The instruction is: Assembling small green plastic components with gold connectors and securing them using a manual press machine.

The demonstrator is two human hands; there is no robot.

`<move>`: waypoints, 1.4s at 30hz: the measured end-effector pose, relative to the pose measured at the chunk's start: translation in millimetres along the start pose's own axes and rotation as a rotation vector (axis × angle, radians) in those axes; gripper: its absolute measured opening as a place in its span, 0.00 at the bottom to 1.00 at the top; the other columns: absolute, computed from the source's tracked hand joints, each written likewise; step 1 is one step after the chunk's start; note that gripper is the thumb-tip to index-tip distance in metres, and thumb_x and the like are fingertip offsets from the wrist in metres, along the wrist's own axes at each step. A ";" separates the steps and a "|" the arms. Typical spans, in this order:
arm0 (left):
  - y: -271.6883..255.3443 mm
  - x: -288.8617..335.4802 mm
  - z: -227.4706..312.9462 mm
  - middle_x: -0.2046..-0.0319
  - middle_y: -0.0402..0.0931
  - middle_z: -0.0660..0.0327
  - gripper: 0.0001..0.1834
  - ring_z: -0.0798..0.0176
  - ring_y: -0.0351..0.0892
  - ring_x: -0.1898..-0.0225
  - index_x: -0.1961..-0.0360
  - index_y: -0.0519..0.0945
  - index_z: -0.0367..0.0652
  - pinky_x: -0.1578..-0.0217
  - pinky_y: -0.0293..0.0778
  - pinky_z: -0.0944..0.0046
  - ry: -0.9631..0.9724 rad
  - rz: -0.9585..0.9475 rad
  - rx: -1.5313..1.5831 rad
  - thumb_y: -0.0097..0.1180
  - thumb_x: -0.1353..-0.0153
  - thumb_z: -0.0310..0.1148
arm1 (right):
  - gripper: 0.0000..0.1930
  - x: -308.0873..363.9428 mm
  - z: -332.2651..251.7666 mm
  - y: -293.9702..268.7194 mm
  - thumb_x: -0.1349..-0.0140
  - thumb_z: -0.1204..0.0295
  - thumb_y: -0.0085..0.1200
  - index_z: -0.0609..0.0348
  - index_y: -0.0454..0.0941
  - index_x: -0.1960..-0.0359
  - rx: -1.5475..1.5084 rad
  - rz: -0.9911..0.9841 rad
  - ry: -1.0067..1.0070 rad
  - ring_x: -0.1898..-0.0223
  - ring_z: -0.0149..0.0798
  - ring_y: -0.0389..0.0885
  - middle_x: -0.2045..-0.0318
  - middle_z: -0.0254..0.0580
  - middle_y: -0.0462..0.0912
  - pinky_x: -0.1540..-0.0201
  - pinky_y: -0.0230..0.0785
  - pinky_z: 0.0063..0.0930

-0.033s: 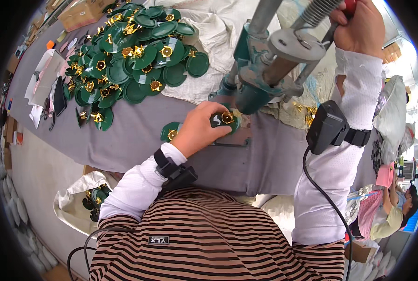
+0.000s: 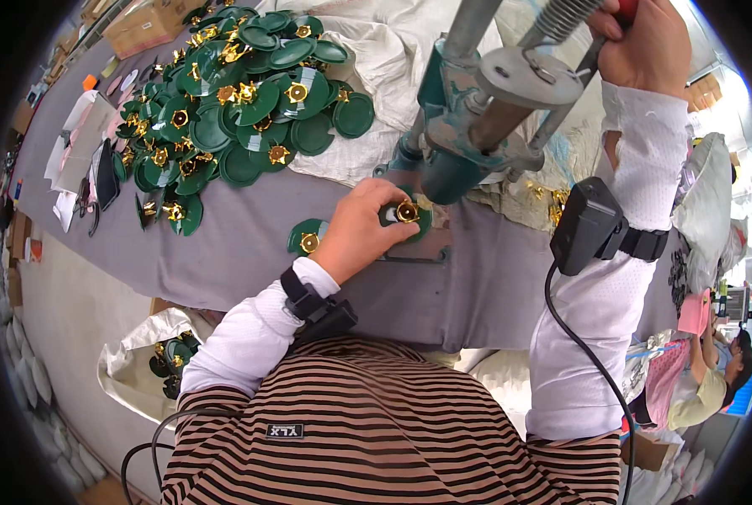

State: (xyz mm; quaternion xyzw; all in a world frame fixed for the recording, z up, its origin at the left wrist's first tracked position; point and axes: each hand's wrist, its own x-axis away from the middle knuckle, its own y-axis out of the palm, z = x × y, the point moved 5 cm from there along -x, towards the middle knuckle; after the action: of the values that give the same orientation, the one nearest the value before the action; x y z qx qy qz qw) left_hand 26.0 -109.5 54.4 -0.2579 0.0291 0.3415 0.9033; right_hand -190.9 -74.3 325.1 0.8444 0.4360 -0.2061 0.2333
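Note:
My left hand pinches a round green disc by its edge, thumb and fingers closed on it. A gold crown-shaped fitting sits on that disc. The disc lies over the base of a green and grey hand press, just in front of its column. At the upper right, my right hand is wrapped round the press lever's red knob, partly cut off by the picture's edge. Next to my left wrist lies another green disc with a gold fitting.
A big pile of green discs with gold fittings covers the table's far left. White sacking lies behind the press, and loose gold fittings lie right of it. An open white sack holds more discs. Another person sits at far right.

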 end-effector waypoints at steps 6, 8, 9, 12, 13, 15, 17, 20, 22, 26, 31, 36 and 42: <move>20.0 -10.1 -6.7 0.50 0.77 0.57 0.20 0.49 0.69 0.44 0.62 0.83 0.39 0.41 0.63 0.53 0.110 0.093 -0.220 0.74 0.57 0.33 | 0.13 1.6 1.4 7.7 0.32 0.73 0.42 0.66 0.70 0.50 -0.024 -0.084 0.004 0.84 0.22 0.66 0.77 0.30 0.73 0.87 0.54 0.13; 19.7 -7.9 -7.2 0.48 0.76 0.55 0.21 0.48 0.68 0.43 0.60 0.83 0.40 0.41 0.63 0.52 0.084 0.076 -0.233 0.74 0.57 0.35 | 0.14 23.2 -11.8 7.2 0.33 0.73 0.43 0.66 0.70 0.49 0.007 -0.106 -0.157 0.83 0.22 0.67 0.77 0.30 0.73 0.87 0.55 0.13; 21.5 -11.0 -5.6 0.46 0.75 0.53 0.22 0.46 0.67 0.42 0.58 0.84 0.41 0.41 0.63 0.51 0.072 0.057 -0.244 0.73 0.56 0.36 | 0.15 42.5 -27.1 5.5 0.33 0.73 0.43 0.67 0.71 0.48 0.046 -0.126 -0.328 0.83 0.22 0.67 0.76 0.31 0.74 0.87 0.55 0.13; 13.5 -7.0 4.0 0.50 0.76 0.56 0.25 0.48 0.68 0.46 0.57 0.80 0.40 0.42 0.63 0.52 0.171 0.147 -0.245 0.74 0.58 0.33 | 0.10 135.3 -45.3 -21.3 0.31 0.64 0.47 0.50 0.66 0.70 -0.167 -0.383 -0.232 0.72 0.26 0.61 0.76 0.25 0.65 0.64 0.54 0.23; 14.4 -7.5 8.0 0.50 0.76 0.56 0.25 0.48 0.68 0.46 0.57 0.80 0.40 0.42 0.63 0.52 0.173 0.150 -0.232 0.74 0.58 0.33 | 0.17 175.3 -54.4 -18.0 0.31 0.62 0.45 0.44 0.60 0.80 0.122 -0.299 -0.426 0.74 0.27 0.59 0.81 0.23 0.62 0.62 0.54 0.28; 11.4 -3.8 10.4 0.53 0.76 0.55 0.30 0.47 0.69 0.48 0.51 0.77 0.40 0.44 0.66 0.54 0.179 0.093 -0.117 0.73 0.57 0.33 | 0.06 242.0 -30.6 -35.6 0.35 0.64 0.53 0.38 0.81 0.59 0.285 -0.346 -0.576 0.59 0.34 0.80 0.70 0.25 0.83 0.44 0.58 0.48; 17.0 -6.1 15.1 0.55 0.76 0.54 0.30 0.47 0.70 0.49 0.50 0.76 0.40 0.47 0.68 0.54 0.145 0.069 -0.077 0.73 0.55 0.33 | 0.06 296.6 -5.8 -44.4 0.44 0.72 0.56 0.45 0.85 0.69 0.460 -0.301 -0.256 0.61 0.37 0.83 0.72 0.30 0.82 0.38 0.57 0.46; 18.9 -7.8 12.4 0.58 0.75 0.53 0.29 0.47 0.72 0.53 0.50 0.75 0.40 0.51 0.70 0.54 0.105 0.049 -0.038 0.71 0.54 0.33 | 0.08 293.2 3.1 -39.6 0.51 0.75 0.54 0.51 0.86 0.72 0.653 -0.468 -0.160 0.66 0.37 0.82 0.76 0.30 0.79 0.38 0.59 0.45; 20.4 -11.4 12.4 0.59 0.75 0.52 0.28 0.47 0.73 0.55 0.51 0.74 0.40 0.54 0.70 0.53 0.107 0.053 -0.034 0.71 0.53 0.33 | 0.09 271.4 -7.3 -30.1 0.53 0.75 0.54 0.52 0.85 0.71 0.676 -0.592 -0.200 0.67 0.37 0.81 0.79 0.32 0.78 0.44 0.68 0.46; 24.9 -13.0 10.5 0.62 0.76 0.52 0.27 0.46 0.73 0.59 0.51 0.74 0.40 0.57 0.71 0.52 0.034 0.094 -0.043 0.70 0.52 0.33 | 0.10 190.9 -61.6 -21.6 0.39 0.64 0.57 0.53 0.75 0.76 0.215 -0.434 -0.327 0.71 0.41 0.75 0.75 0.35 0.77 0.67 0.73 0.33; 23.0 -2.4 6.5 0.62 0.80 0.53 0.30 0.49 0.75 0.57 0.45 0.73 0.40 0.56 0.73 0.54 0.038 0.154 -0.075 0.70 0.49 0.33 | 0.15 40.1 -43.9 -12.9 0.34 0.75 0.47 0.75 0.72 0.50 0.072 0.010 -0.259 0.71 0.36 0.71 0.66 0.47 0.77 0.77 0.59 0.20; -56.3 39.2 20.6 0.68 0.81 0.53 0.27 0.49 0.80 0.67 0.47 0.75 0.41 0.63 0.76 0.54 0.013 0.126 -0.189 0.68 0.47 0.35 | 0.16 9.3 -15.0 -13.3 0.34 0.74 0.48 0.70 0.75 0.47 0.114 0.169 -0.096 0.79 0.26 0.63 0.70 0.38 0.79 0.79 0.52 0.17; -90.5 62.9 -18.6 0.71 0.82 0.50 0.16 0.42 0.81 0.68 0.57 0.78 0.43 0.65 0.76 0.48 -0.216 -0.195 -0.524 0.61 0.44 0.39 | 0.10 6.4 -15.1 -13.3 0.34 0.76 0.49 0.69 0.73 0.55 0.000 -0.111 -0.153 0.71 0.29 0.72 0.68 0.42 0.76 0.78 0.56 0.15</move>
State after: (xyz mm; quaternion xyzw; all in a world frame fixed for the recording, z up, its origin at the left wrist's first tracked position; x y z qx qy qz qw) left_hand 133.6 -138.0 64.3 -0.4462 -0.1813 0.2746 0.8323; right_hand -196.4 -54.7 330.9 0.8007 0.4630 -0.2828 0.2542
